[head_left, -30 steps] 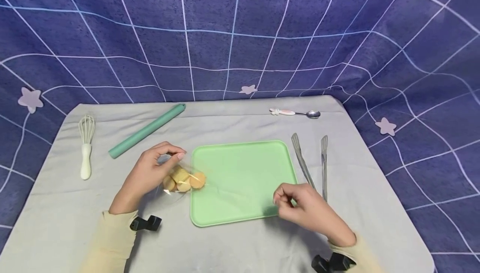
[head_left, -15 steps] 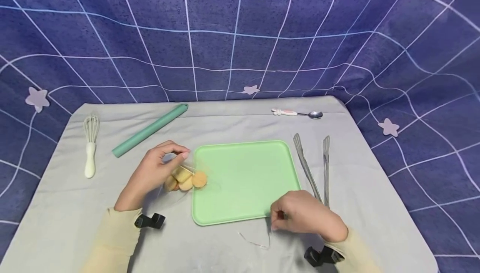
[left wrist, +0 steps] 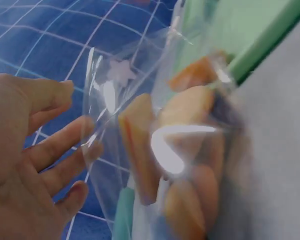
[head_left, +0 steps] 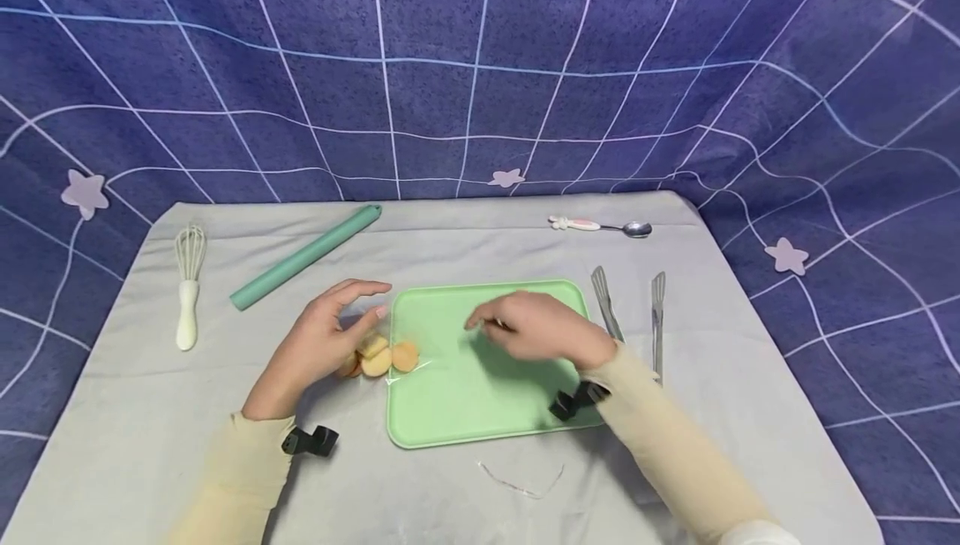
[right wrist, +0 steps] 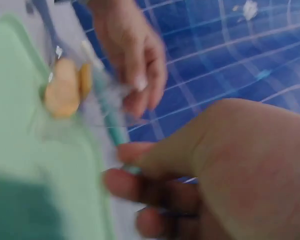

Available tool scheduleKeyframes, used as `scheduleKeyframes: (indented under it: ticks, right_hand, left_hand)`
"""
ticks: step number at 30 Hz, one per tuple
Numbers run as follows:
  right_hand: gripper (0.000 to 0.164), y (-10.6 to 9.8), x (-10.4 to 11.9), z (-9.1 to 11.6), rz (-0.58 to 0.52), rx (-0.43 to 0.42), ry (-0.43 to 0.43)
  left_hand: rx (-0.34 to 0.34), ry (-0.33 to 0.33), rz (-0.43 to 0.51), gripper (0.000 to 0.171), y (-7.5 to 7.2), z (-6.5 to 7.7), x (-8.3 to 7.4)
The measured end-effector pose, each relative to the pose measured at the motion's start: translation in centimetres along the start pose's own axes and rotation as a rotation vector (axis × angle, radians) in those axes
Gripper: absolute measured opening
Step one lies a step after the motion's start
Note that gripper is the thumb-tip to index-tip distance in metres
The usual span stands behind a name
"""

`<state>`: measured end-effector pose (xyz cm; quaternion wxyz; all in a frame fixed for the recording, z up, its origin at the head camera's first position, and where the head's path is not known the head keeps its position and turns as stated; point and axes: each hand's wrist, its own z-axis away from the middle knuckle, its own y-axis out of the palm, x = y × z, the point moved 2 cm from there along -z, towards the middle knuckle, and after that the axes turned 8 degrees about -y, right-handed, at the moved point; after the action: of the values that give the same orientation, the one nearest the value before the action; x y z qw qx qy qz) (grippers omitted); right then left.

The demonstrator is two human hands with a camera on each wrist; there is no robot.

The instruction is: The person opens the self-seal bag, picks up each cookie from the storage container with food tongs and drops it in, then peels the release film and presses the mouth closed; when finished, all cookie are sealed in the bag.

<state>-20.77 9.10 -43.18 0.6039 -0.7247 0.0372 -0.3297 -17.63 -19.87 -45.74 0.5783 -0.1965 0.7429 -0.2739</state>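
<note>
A clear plastic bag (left wrist: pixel 107 160) with several round, tan, cookie-like pieces (head_left: pixel 377 362) lies across the left edge of a light green tray (head_left: pixel 450 420). Beside the bag is my left hand (head_left: pixel 315 345), thumb and forefinger apart; in the left wrist view its fingertips are right at the bag's clear edge. My right hand (head_left: pixel 536 324) is over the tray, fingers loosely bent and nothing seen between them. It looks blurred in the right wrist view. On the cloth in front of the tray lies a thin, bent twist tie (head_left: pixel 517 488).
At the left are a white whisk (head_left: pixel 188 295) and a green rolling pin (head_left: pixel 307 257). A spoon (head_left: pixel 600 226) lies at the back. To the tray's right lie two slotted metal utensils, one nearer the tray (head_left: pixel 606 303), the other farther right (head_left: pixel 657 320).
My right hand has let the twist tie drop onto the cloth and moved up and left over the tray. The left thumb and forefinger have spread apart from the bag's top.
</note>
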Motion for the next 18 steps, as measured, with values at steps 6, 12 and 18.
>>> scheduleKeyframes:
  ticks: [6,12,18]
  right_hand:
    - [0.024,1.0,-4.1,-5.8,0.048,-0.157,-0.080]
    - [0.031,2.1,-5.4,-10.2,-0.091,-0.196,-0.321]
    - [0.030,2.4,-3.9,-12.2,-0.140,-0.203,-0.485]
  left_hand:
    - [-0.112,0.243,-0.219,0.022,0.8,1.6,-1.2]
    - [-0.033,0.353,-0.439,0.007,2.8,3.9,-3.0]
    - [-0.032,0.359,-0.576,0.008,4.6,4.8,-3.2]
